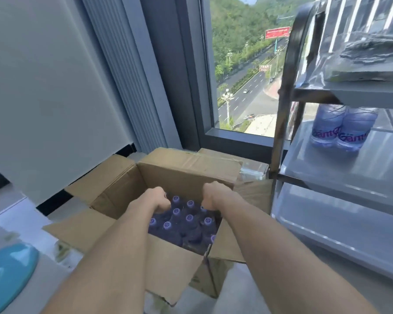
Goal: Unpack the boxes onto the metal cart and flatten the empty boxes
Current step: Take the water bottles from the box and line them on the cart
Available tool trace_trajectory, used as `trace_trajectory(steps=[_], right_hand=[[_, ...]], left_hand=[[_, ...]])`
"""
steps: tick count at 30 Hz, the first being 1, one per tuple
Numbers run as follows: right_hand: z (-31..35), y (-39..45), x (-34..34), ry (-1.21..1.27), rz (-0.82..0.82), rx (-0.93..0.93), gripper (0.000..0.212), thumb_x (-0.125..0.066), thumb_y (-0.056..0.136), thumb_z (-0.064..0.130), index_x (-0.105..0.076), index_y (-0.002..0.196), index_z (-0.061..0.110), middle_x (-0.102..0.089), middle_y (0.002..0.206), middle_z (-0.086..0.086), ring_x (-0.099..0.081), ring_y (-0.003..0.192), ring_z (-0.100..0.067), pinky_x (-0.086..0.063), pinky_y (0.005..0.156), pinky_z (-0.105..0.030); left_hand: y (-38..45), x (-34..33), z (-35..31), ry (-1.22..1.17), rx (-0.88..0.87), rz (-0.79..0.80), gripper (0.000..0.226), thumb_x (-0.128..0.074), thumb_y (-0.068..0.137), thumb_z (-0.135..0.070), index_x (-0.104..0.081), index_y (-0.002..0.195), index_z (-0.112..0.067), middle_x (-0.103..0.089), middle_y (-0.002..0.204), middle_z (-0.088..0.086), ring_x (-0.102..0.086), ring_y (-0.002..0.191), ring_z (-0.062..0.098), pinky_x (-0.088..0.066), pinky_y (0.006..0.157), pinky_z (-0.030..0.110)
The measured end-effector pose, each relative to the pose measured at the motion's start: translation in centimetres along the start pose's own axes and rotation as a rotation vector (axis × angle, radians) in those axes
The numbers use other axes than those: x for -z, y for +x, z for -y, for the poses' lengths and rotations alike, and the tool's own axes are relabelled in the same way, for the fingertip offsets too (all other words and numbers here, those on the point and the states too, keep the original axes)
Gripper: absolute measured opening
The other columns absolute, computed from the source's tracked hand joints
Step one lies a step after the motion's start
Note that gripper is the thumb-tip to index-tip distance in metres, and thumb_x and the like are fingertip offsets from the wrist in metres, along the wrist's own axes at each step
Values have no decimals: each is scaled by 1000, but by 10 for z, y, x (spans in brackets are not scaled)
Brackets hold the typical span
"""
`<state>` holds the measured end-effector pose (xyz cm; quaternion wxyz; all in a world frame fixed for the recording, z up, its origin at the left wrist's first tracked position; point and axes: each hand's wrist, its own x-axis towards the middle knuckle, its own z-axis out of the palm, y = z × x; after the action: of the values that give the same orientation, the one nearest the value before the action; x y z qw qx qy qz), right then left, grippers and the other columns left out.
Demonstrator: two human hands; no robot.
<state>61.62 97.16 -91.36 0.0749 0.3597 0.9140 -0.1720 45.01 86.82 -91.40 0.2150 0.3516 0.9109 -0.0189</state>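
Note:
An open cardboard box [173,264] stands on the floor with its flaps spread out. Several water bottles with purple caps [186,219] stand packed inside it. My left hand [160,200] reaches down into the far left part of the box, its fingers curled round a bottle top there. My right hand [214,196] is in the far right part, fingers curled down round another bottle. The fingertips of both are hidden. The metal cart [340,175] stands to the right. Two purple-labelled bottles [343,130] stand on its middle shelf.
A second taped cardboard box [247,164] sits behind the open one, against the window frame [191,87]. Dark folded items [370,57] lie on the cart's top shelf. A teal round object [7,273] lies at the lower left. The wall [43,87] is to the left.

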Motion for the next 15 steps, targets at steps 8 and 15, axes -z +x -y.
trace_trajectory(steps=[8, 15], right_hand=[[12, 47, -75, -45, 131, -87, 35, -55, 92, 13, -59, 127, 10, -57, 130, -12, -57, 120, -33, -51, 95, -42], [-9, 107, -134, -33, 260, -175, 36, -51, 95, 14, -57, 130, 7, -54, 136, -15, -54, 124, -34, -48, 95, -41]], left_hand=[[54, -30, 12, -4, -15, -11, 45, -58, 81, -30, -56, 124, -19, -59, 127, 12, -58, 111, 34, -51, 93, 42], [123, -97, 5, 52, -43, 87, 35, -56, 88, -27, -55, 117, -8, -58, 121, 14, -59, 109, 36, -49, 85, 41]])
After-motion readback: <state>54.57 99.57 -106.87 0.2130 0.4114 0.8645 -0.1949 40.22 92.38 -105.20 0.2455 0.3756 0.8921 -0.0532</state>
